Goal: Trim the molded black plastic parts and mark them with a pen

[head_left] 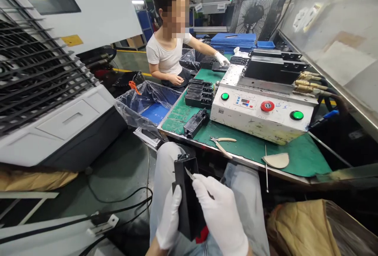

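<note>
Bench machine (pixel 260 110) w/ red stop btn (pixel 267 106), green mat (pixel 298 153), pliers (pixel 221 144), stacked black parts (pixel 199 94), co-worker (pixel 167 51) across bench.

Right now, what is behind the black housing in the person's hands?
Light jeans show behind the black housing, with something red at its lower end. The lap directly behind it, and behind the left hand and right hand, is hidden.

No legible text, labels or numbers.
</note>
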`<action>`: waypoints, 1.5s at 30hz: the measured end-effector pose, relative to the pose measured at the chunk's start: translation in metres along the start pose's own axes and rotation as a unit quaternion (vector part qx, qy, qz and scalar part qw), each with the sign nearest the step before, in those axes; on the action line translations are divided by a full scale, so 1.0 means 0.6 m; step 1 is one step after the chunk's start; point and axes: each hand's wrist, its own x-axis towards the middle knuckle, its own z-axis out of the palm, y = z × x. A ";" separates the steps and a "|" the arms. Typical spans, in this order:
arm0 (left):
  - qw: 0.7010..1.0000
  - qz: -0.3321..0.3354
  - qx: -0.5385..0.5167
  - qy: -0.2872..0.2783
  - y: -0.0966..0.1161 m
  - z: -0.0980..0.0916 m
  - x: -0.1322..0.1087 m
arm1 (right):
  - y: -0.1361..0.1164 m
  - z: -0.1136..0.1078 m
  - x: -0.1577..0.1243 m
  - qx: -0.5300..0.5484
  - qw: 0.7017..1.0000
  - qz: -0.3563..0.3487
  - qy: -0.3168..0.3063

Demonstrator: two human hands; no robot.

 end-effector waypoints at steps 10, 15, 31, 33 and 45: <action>0.997 0.017 0.049 0.048 -0.011 -0.003 0.002 | 0.007 0.030 0.008 0.014 1.000 0.002 0.027; 0.997 0.026 0.062 0.039 -0.006 -0.003 0.000 | 0.011 0.035 0.005 0.021 1.000 0.005 0.021; 0.987 0.070 0.141 0.029 -0.005 0.002 -0.002 | 0.025 0.047 0.006 0.017 0.999 0.026 0.013; 0.985 0.083 0.145 0.046 -0.009 0.001 -0.004 | 0.026 0.048 0.006 0.019 0.999 0.033 0.019; 0.965 0.151 0.200 0.072 -0.010 0.013 -0.005 | 0.031 0.047 0.006 0.101 0.992 0.073 0.022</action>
